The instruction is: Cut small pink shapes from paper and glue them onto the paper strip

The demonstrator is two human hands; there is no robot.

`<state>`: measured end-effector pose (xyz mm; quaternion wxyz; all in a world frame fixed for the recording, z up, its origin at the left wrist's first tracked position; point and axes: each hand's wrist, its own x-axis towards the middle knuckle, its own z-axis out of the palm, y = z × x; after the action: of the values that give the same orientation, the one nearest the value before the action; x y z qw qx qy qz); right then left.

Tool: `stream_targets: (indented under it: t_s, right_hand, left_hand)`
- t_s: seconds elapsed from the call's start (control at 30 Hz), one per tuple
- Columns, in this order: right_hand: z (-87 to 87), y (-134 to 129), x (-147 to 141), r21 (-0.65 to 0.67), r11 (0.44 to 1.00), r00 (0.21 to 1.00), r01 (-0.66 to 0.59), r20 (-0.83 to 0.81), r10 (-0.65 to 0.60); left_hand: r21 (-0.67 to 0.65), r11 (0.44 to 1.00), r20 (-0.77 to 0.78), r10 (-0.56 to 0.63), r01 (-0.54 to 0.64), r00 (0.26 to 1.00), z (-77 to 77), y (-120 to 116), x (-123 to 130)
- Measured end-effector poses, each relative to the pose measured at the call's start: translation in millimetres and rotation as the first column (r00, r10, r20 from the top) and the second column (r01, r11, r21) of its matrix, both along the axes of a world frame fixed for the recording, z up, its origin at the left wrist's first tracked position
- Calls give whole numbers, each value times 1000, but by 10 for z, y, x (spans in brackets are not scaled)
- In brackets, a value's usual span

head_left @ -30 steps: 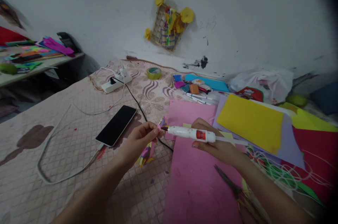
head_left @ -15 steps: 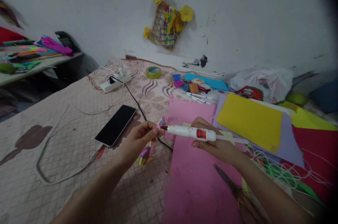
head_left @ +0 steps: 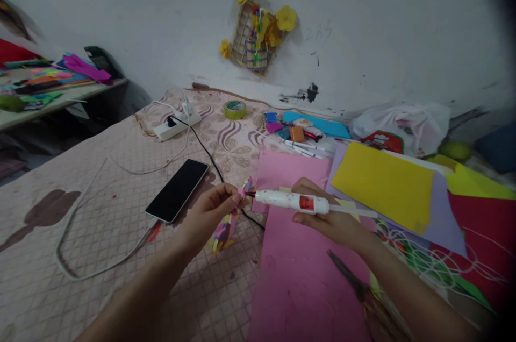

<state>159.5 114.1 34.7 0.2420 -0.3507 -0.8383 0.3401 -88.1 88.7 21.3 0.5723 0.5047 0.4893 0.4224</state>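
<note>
My right hand (head_left: 318,207) is wrapped round a white glue gun (head_left: 282,200) with a red patch on its side and a clear glue stick (head_left: 355,211) out of its back. The nozzle points left and meets, or nearly meets, a small pink paper piece (head_left: 242,192). My left hand (head_left: 220,201) pinches that piece between thumb and fingertips. Below the pinch, a bundle of pink, purple and yellow paper bits (head_left: 223,233) shows; whether it joins the pinched piece I cannot tell. Pink paper sheets (head_left: 306,277) lie under my right hand.
Scissors (head_left: 357,283) lie on the pink paper. A phone (head_left: 177,190) on a white cable sits to the left, with a power strip (head_left: 177,126) and green tape (head_left: 234,109) behind. Yellow paper (head_left: 382,183), tangled white string (head_left: 427,256) and a plastic bag (head_left: 403,127) are at right.
Almost nothing differs. Both hands hold the same pose, with the glue gun's nozzle still at the pink paper piece; the view has shifted very slightly.
</note>
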Motion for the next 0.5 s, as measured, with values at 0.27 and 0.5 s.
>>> stream_targets:
  t_s: [0.27,0.5]
  right_hand:
    - [-350,468,-59,80,965,968,250,-35,-248]
    - [-587,903,-255,154,926,933,346,47,-356]
  left_hand:
    - [117,991,-149,84,-67,985,78,39,-148]
    - [230,973,-446,117,-13,888,65,6,-225]
